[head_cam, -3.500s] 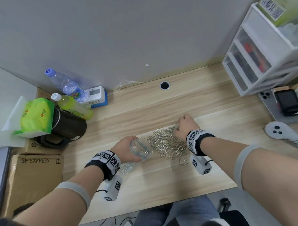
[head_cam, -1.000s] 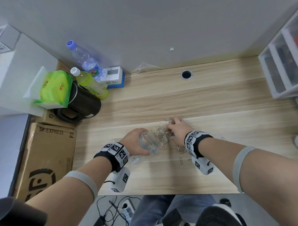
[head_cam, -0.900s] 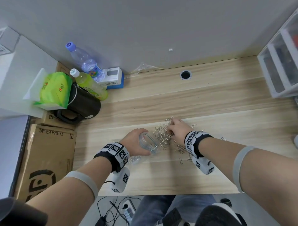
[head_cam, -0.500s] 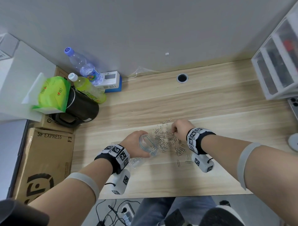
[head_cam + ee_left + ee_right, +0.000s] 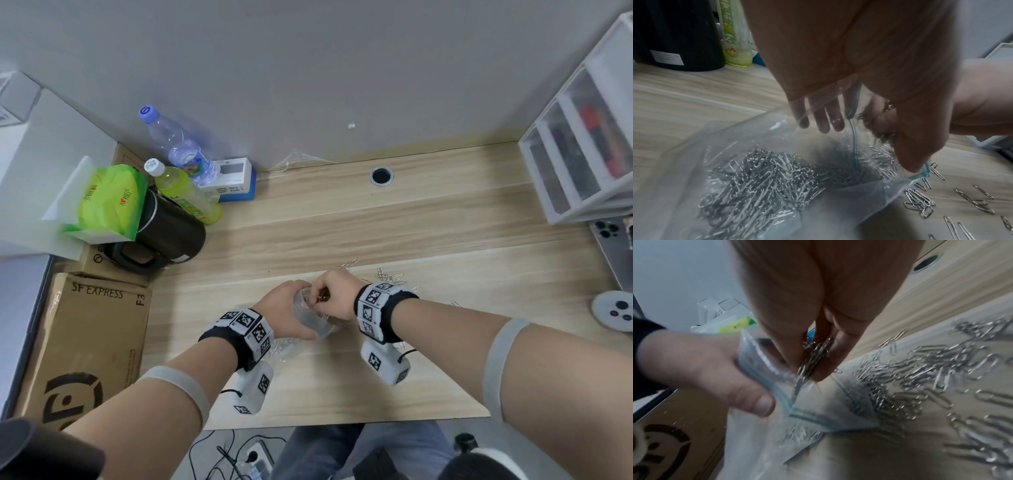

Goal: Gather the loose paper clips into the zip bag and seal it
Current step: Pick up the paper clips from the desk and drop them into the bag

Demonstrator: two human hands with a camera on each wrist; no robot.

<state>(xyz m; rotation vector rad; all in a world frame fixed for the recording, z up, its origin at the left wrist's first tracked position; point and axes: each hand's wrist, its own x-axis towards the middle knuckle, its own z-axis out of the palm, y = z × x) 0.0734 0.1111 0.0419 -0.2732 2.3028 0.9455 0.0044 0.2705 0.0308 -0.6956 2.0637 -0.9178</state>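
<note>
A clear zip bag (image 5: pixel 310 320) with a blue seal strip lies on the wooden desk (image 5: pixel 445 222), and my left hand (image 5: pixel 284 315) grips its mouth and holds it agape. Many silver clips (image 5: pixel 760 183) lie inside the bag (image 5: pixel 735 146). My right hand (image 5: pixel 334 296) hovers at the bag's mouth and pinches a bunch of paper clips (image 5: pixel 813 360) between thumb and fingers. Just below that bunch is the seal strip (image 5: pixel 818 417), with my left thumb (image 5: pixel 762 404) on the bag's rim. Loose clips (image 5: pixel 931 369) are spread on the desk to the right, also seen as loose clips (image 5: pixel 388 275).
A black kettle (image 5: pixel 168 229), two bottles (image 5: pixel 185 192) and a green tissue pack (image 5: pixel 109 202) stand at the back left. A cardboard box (image 5: pixel 85 342) sits left of the desk. On the right are a drawer unit (image 5: pixel 582 154), a phone (image 5: pixel 613 246) and a white controller (image 5: pixel 616 310).
My right hand has left the pile with a pinch of clips and moved left to the bag's mouth. The loose pile has shrunk. The left hand keeps its hold on the bag.
</note>
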